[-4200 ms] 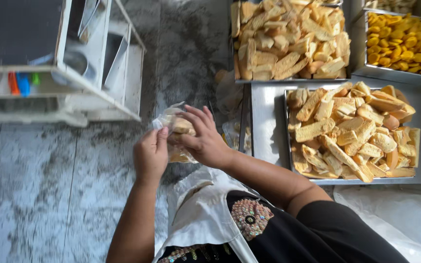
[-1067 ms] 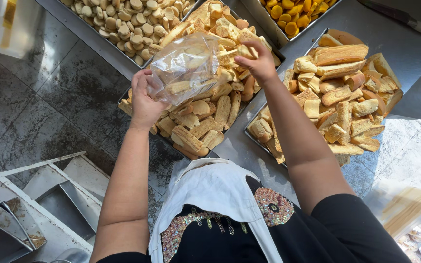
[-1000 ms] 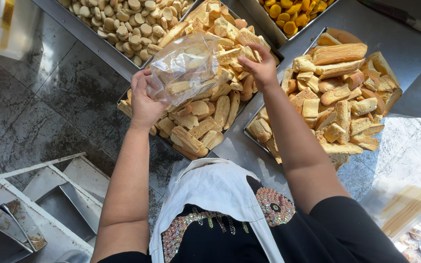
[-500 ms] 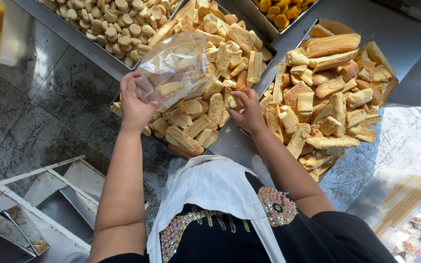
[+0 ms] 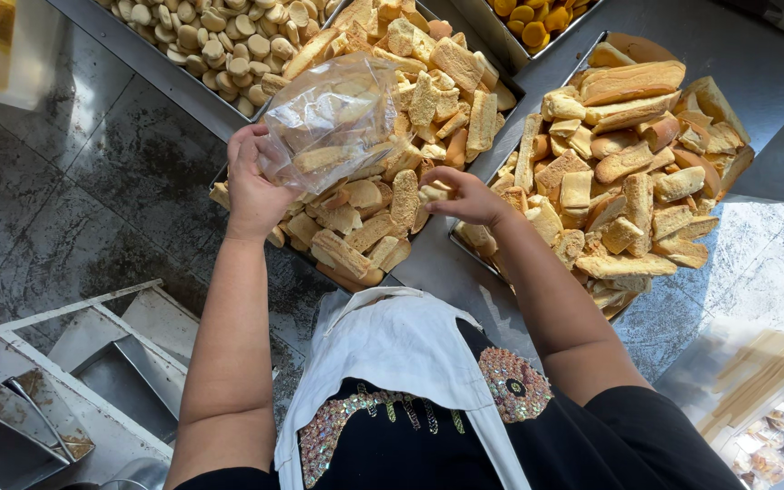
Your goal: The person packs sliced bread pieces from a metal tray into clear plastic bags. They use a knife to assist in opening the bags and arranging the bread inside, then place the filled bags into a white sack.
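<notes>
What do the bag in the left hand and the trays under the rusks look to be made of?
Bag: thin clear plastic film, judging by its crinkles, glare, and rusks showing through. Trays: probably stainless steel, with a dull grey brushed sheen and thin folded rims.

My left hand [image 5: 251, 186] holds a clear bag [image 5: 333, 122] with a few rusks in it above the middle tray of rusks [image 5: 392, 195], which lies on the tabletop [image 5: 56, 209] at my twelve o'clock; my right hand [image 5: 465, 195] rests on that tray's pile at its two o'clock edge. A second tray of larger rusks [image 5: 632, 172] sits just beside it at my two o'clock, a tray of small round biscuits [image 5: 206, 45] lies beyond at eleven o'clock, and a metal rack [image 5: 65, 381] lies at my eight o'clock.
</notes>
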